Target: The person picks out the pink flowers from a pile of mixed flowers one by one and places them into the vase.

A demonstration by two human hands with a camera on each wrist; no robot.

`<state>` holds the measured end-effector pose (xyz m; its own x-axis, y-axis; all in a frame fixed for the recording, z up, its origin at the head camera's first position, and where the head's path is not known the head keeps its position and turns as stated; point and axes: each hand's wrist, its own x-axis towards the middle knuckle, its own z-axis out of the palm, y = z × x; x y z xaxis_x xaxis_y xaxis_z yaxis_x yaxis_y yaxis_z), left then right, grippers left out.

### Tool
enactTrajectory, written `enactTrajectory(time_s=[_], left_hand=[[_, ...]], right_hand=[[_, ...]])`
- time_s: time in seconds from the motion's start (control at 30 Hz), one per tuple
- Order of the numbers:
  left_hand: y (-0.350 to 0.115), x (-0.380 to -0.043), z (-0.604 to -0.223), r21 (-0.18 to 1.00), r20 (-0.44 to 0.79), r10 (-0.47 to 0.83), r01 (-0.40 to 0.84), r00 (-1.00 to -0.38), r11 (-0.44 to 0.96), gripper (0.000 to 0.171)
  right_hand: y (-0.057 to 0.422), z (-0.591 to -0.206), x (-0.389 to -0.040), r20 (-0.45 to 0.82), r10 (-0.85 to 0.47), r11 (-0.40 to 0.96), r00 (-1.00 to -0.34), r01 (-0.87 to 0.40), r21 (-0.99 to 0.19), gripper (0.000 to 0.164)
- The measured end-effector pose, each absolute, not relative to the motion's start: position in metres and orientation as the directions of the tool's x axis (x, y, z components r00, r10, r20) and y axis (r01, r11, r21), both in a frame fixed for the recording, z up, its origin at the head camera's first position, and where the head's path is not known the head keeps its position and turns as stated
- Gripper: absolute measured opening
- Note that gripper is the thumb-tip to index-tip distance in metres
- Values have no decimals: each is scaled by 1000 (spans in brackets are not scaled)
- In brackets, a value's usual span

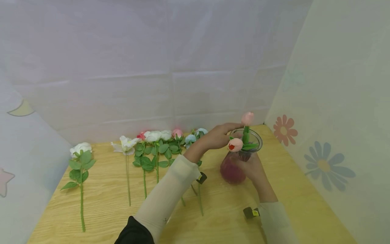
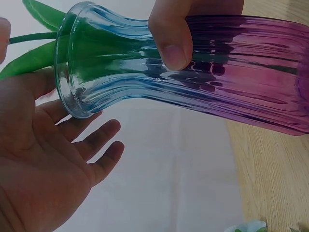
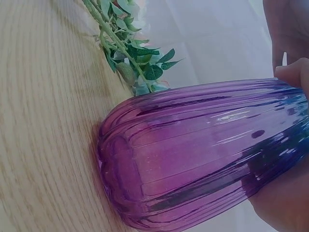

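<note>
A ribbed glass vase [image 1: 233,171], pink-purple below and bluish at its flared mouth, stands on the wooden table toward the right. Two pink artificial tulips [image 1: 247,118] rise from it, their green leaves showing through the neck in the left wrist view. My right hand [image 1: 251,166] grips the vase below the neck, thumb across the glass. Beside the rim is my left hand [image 1: 217,136], its fingers spread and loosely extended; the left wrist view shows this palm [image 2: 43,159] under the tulip leaves, fingertips right at the rim.
Left of the vase lie several artificial flowers: a white rose [image 1: 80,149], a white open-petalled flower [image 1: 125,145], a pink rose [image 1: 177,133] and blue blooms [image 1: 190,139]. A white sheet [image 1: 137,101] hangs behind the table [image 1: 106,217], with a flower-printed panel [image 1: 329,162] at right.
</note>
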<state>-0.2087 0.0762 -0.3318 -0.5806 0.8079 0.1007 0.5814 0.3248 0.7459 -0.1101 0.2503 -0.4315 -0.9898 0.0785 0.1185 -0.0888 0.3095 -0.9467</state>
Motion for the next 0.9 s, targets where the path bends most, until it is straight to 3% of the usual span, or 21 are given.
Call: enactTrajectory(time_s=[0.1,0.3,0.6,0.9], left_hand=[[74,-208,-332,744,84,819,582,-568,328,63],[65,-210,-340,752,85,795,562,-600,344,48],[30,-205,-359,806,54,761,478,-647,349,54],[-17,-203,-381,750,28,741,504,-671,428,52]], right_hand=[[249,-433,-112,115,74,294,-991,-88,-952,72],[247,-434,-113,97,73,294,-993,-72,-953,71],[245,-427,-111,90,62,302,-994,-68,-951,74],[242,-411,-103,33,94,316,-995,-2,-949,73]])
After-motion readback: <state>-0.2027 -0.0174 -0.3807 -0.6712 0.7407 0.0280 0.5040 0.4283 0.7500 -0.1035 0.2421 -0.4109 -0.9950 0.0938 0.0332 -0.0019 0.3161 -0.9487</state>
